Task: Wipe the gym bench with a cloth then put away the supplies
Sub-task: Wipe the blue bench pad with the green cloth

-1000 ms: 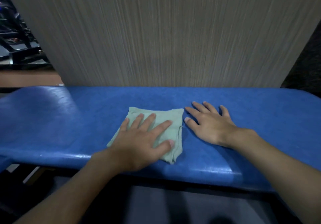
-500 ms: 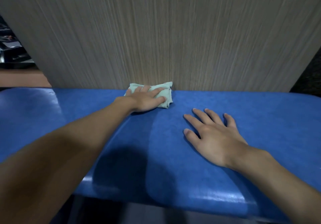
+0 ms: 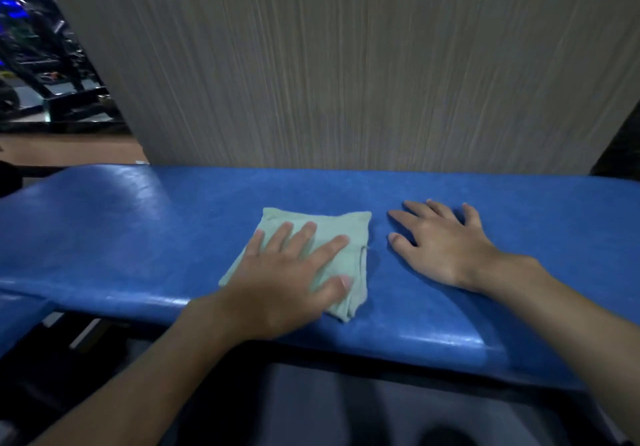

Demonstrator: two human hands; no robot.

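While the left hand [image 3: 284, 283] is pressing flat on the folded pale-green fabric cloth [image 3: 341, 226], its fingers are lying straight and spread over the fabric rather than curling round it, so palm pressure alone is pinning the cloth. The cloth is sitting near the front edge of the long blue padded vinyl gym bench [image 3: 138, 238], about midway along the stretch in view. The right hand [image 3: 441, 246] is resting open on the bare padding just beside the cloth, not touching it, with fingers splayed, seemingly bracing.

To wipe well, I judge the left palm should be bearing down evenly and sliding the cloth in overlapping passes between the front and back edges, working sideways toward the ends, with the right hand moving clear of its path.

The cloth is looking folded into a rough square of several layers, with loose edges showing at its near right corner. Whether it is damp is hard to tell in this dim light.
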